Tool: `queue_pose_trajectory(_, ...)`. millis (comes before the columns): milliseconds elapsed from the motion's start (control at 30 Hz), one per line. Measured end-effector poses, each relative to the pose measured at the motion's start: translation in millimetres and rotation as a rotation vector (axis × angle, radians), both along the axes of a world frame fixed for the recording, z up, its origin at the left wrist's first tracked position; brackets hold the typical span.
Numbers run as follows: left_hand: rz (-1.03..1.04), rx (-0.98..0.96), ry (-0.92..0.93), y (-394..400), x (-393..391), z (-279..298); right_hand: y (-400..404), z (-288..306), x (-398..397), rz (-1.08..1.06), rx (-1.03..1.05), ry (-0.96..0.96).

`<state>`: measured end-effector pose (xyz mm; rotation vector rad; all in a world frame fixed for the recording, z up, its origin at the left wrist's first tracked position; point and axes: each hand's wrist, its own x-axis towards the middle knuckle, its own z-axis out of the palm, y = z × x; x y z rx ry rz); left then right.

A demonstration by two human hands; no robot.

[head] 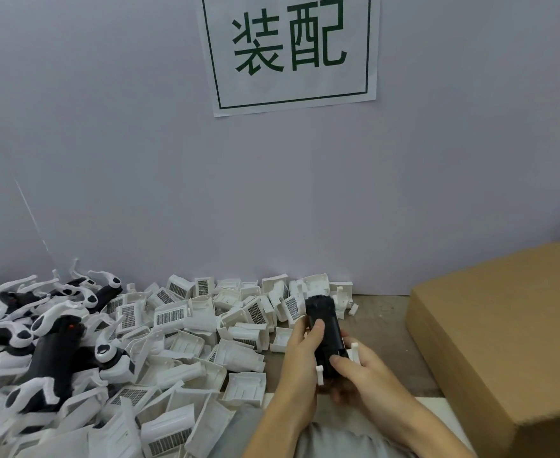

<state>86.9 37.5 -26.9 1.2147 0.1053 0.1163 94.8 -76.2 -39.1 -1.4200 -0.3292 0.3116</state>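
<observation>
Left hand (300, 358) and right hand (361, 375) both grip the black body (328, 332), hiding its near end and underside.

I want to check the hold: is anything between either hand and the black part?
Nothing visible. The left hand and the right hand both hold the black part directly, thumbs on its top face. A white piece with pegs shows at its near end, between the hands.

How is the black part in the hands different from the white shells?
The black part is dark and long; the white shells are pale and boxy. The left hand and right hand hold the black part; the white shells lie heaped on the table. Both look plastic.
</observation>
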Motion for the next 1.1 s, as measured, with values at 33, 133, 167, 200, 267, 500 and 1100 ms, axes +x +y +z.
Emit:
queue_pose_trajectory(33, 0.005, -0.004, 0.000, 0, 0, 0, 0, 0, 0, 0.006, -0.009, -0.007)
queue_pose_trajectory(133, 0.021, -0.024, -0.003, -1, 0, 0, -1, 2, -3, 0.027, -0.028, -0.022)
queue_pose_trajectory(167, 0.027, -0.027, -0.005, 0, 0, 0, -1, 2, -4, 0.038, -0.035, -0.029)
queue_pose_trajectory(200, 0.034, -0.028, -0.006, 0, 0, 0, -2, 3, -4, 0.047, -0.042, -0.037)
queue_pose_trajectory(267, 0.048, -0.039, -0.007, -1, 0, -1, -2, 2, -3, 0.053, -0.054, -0.046)
queue_pose_trajectory(500, 0.063, -0.055, -0.026, -1, 3, -2, 0, 2, -4, 0.053, -0.021, -0.023)
queue_pose_trajectory(1100, 0.047, 0.007, -0.034, -2, 0, -3, 2, -8, 4, -0.001, 0.043, 0.060)
